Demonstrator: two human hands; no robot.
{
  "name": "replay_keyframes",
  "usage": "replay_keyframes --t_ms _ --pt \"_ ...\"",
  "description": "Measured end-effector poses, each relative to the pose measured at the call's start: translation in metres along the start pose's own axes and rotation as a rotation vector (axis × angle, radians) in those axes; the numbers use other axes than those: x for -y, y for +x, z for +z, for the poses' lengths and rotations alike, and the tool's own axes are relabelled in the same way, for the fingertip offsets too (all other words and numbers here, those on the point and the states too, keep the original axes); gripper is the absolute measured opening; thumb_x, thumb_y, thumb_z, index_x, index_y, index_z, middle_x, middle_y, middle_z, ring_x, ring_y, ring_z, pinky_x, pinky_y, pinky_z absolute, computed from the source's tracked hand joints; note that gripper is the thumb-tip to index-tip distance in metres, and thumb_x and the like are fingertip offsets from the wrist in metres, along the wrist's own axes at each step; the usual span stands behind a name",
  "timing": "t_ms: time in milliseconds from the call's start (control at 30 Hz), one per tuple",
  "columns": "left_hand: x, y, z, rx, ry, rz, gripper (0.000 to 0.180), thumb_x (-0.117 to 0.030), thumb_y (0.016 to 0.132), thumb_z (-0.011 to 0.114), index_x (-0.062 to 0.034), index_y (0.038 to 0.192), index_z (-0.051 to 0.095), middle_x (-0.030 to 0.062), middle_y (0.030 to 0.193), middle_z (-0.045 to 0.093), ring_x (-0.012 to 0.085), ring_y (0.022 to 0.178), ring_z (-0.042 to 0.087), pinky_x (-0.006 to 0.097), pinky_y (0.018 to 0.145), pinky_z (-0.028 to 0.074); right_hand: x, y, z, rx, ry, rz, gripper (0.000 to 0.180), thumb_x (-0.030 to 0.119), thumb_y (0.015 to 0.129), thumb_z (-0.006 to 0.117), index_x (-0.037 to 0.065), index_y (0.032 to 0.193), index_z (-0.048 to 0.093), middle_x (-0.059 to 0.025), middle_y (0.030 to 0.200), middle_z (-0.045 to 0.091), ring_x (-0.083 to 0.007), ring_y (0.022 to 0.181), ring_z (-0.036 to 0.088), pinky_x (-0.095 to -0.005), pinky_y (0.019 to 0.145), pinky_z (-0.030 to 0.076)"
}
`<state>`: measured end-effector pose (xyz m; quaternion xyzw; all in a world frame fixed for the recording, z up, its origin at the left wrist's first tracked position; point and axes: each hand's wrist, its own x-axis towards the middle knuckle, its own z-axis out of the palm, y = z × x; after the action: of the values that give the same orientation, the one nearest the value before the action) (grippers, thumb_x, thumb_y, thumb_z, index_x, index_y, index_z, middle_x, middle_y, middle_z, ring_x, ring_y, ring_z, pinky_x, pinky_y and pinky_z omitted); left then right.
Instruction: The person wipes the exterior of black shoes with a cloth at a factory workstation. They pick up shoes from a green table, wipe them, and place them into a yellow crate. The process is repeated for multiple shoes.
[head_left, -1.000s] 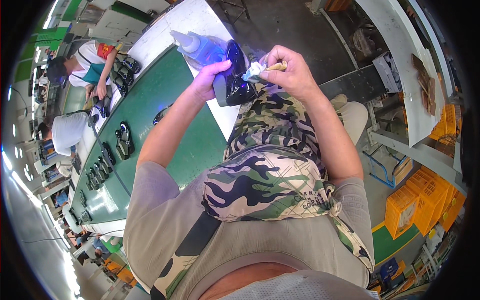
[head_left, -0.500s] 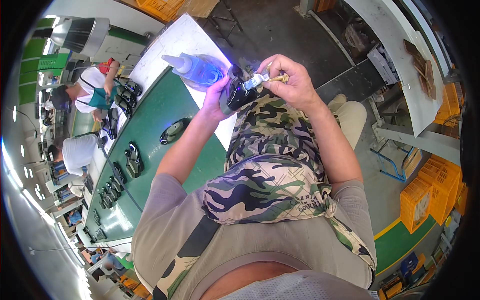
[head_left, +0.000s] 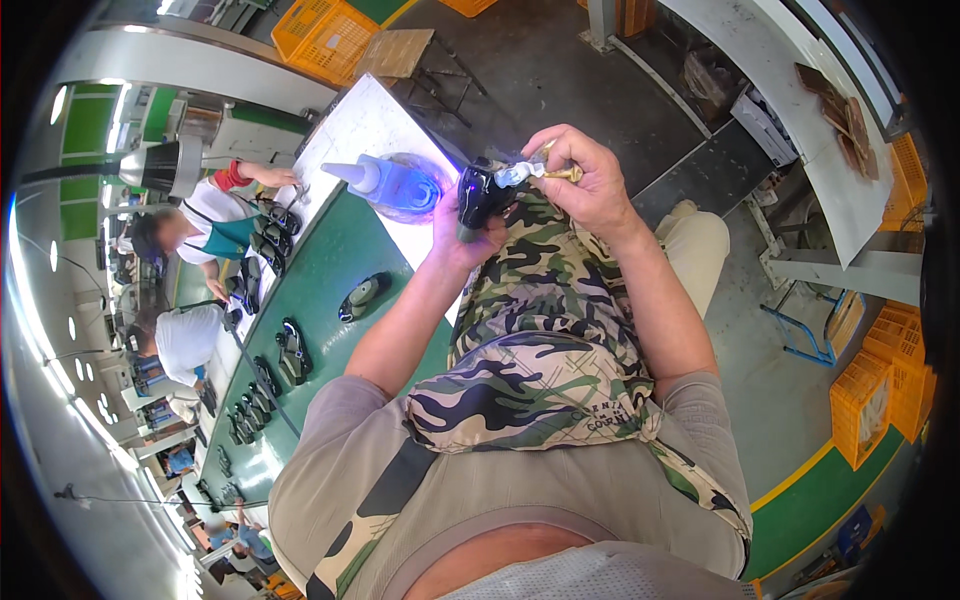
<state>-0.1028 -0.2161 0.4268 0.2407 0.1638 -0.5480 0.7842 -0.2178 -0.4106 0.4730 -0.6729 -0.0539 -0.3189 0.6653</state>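
My left hand (head_left: 458, 240) is closed round a glossy black shoe (head_left: 478, 203), which is held up above my camouflage apron (head_left: 520, 340). In the fingers of my right hand (head_left: 592, 188) is a small brush-like tool (head_left: 518, 174) with a pale bluish-white head and a brass-coloured handle. Its head touches or nearly touches the upper end of the shoe; the exact contact is too small to tell. Just left of the shoe stands a squeeze bottle (head_left: 402, 187) with a white spout and blue-lit contents, on the white table end (head_left: 375, 115).
A green conveyor belt (head_left: 330, 250) runs along my left, carrying a dark shoe (head_left: 363, 297) and several more beyond. Two co-workers sit across it, with a lamp (head_left: 165, 168) nearby. Orange crates (head_left: 860, 400) stand at right, and a stool (head_left: 395, 52) is at the far end.
The whole view has shifted slightly. My left hand has turned the shoe more upright, and the tool has moved slightly along its upper end. A co-worker's arm now reaches toward the table.
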Motion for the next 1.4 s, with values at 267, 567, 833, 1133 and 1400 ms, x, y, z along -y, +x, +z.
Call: replay_keyframes --t_ms 267,567,833,1133,1400 --pt "0.017 0.023 0.031 0.109 -0.056 -0.06 0.049 -0.043 0.089 0.052 -0.0068 0.12 0.064 0.0202 0.11 0.067 0.0236 0.06 0.064 0.03 0.052 0.05 -0.013 -0.007 -0.04 -0.13 -0.031 -0.024 0.019 -0.003 0.074 0.064 0.005 0.079 0.048 -0.0115 0.099 0.065 -0.019 0.087 0.062 -0.0302 0.079 0.049" --pt "0.004 0.046 0.133 -0.064 0.477 0.164 0.055 -0.054 0.089 0.051 -0.0111 0.12 0.062 0.0144 0.096 0.068 0.0193 0.055 0.054 0.03 0.047 0.043 -0.071 -0.043 -0.095 -0.676 -0.083 0.187 0.02 0.003 0.076 0.071 0.004 0.079 0.051 -0.0073 0.083 0.066 -0.013 0.078 0.06 -0.0283 0.071 0.049" --pt "-0.007 0.074 0.317 0.363 0.798 0.452 0.049 -0.027 0.086 0.071 -0.0043 0.127 0.057 0.012 0.123 0.066 0.0296 0.112 0.063 0.046 0.099 0.05 -0.16 -0.123 -0.118 -0.758 -0.248 0.572 0.02 0.011 0.072 0.076 0.005 0.077 0.057 -0.0087 0.076 0.066 -0.0166 0.07 0.061 -0.0322 0.064 0.048" --pt "0.124 0.095 0.577 0.894 1.472 0.84 0.04 -0.015 0.079 0.076 -0.0014 0.114 0.062 0.0137 0.102 0.07 0.0256 0.096 0.068 0.038 0.086 0.055 -0.184 -0.112 -0.148 -0.819 -0.193 0.588 0.02 0.008 0.07 0.078 0.006 0.077 0.059 -0.0005 0.068 0.059 -0.0097 0.062 0.054 -0.0287 0.057 0.044" --pt "0.209 0.087 0.632 0.798 2.056 0.895 0.048 -0.015 0.072 0.084 0.0052 0.112 0.066 0.0171 0.094 0.071 0.0287 0.077 0.071 0.037 0.07 0.058 -0.198 -0.118 -0.131 -0.796 0.024 0.607 0.019 0.004 0.071 0.076 0.005 0.08 0.059 -0.0026 0.071 0.06 -0.0117 0.064 0.057 -0.0284 0.057 0.046"
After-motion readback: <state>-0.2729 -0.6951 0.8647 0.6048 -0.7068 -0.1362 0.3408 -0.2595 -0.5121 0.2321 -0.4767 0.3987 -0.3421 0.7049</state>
